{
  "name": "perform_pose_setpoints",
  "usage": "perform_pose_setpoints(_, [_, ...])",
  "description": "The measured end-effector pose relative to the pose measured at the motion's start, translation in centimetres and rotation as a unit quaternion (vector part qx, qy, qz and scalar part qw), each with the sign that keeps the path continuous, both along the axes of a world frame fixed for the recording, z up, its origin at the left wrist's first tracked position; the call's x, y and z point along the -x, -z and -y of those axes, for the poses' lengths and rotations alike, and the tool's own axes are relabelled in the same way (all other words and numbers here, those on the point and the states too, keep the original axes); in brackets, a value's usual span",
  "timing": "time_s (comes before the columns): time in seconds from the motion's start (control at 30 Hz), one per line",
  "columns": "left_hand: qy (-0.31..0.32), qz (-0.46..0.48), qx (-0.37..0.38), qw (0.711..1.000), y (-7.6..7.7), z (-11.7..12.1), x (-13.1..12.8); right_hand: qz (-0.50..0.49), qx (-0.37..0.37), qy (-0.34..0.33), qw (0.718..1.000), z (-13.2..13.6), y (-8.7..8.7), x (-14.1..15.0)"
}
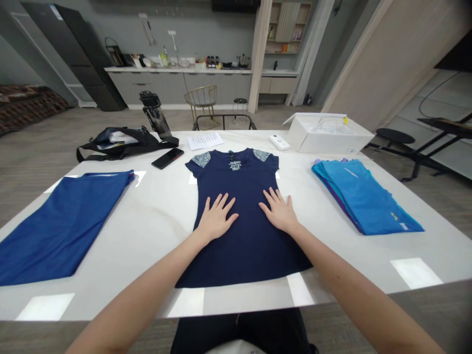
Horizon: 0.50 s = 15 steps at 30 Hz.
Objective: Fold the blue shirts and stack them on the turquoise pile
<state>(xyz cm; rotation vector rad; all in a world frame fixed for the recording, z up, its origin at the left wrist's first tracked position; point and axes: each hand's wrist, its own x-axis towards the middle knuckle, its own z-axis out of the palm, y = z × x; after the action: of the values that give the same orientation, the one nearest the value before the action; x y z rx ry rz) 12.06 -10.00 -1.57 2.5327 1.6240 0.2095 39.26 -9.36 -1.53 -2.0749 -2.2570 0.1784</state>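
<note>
A navy blue T-shirt [243, 241] with patterned shoulder patches lies spread flat in the middle of the white table [162, 211], its collar pointing away from me. My left hand [217, 218] rests palm down on the shirt's left half, fingers stretched out and spread. My right hand [279, 209] lies flat on the shirt's right half, fingers also apart. Neither hand holds anything.
A folded royal blue garment [62, 226] lies at the left. A stack of folded turquoise garments [363, 196] sits at the right. Behind the shirt are a black phone [167, 158], a paper sheet [205, 140], a black bag [121, 141], a dark bottle [155, 114], a white remote [279, 142] and an open white box [326, 133].
</note>
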Motion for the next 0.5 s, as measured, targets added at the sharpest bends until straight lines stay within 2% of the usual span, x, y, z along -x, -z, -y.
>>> perform_pose_setpoints(0.2, [-0.014, -0.009, 0.004, 1.0, -0.4, 2.6, 1.6, 0.01, -0.016, 0.024, 1.0, 4.3, 0.0, 0.8])
perform_pose_setpoints(0.33, [0.001, -0.006, -0.016, 1.0, -0.9, 6.3, 1.8, 0.013, -0.005, 0.034, 0.999, 6.2, -0.2, 1.0])
perform_pose_setpoints(0.5, [0.041, -0.016, -0.036, 0.998, -1.2, 10.9, 2.8, 0.018, -0.026, 0.013, 0.999, 9.5, -0.2, 0.5])
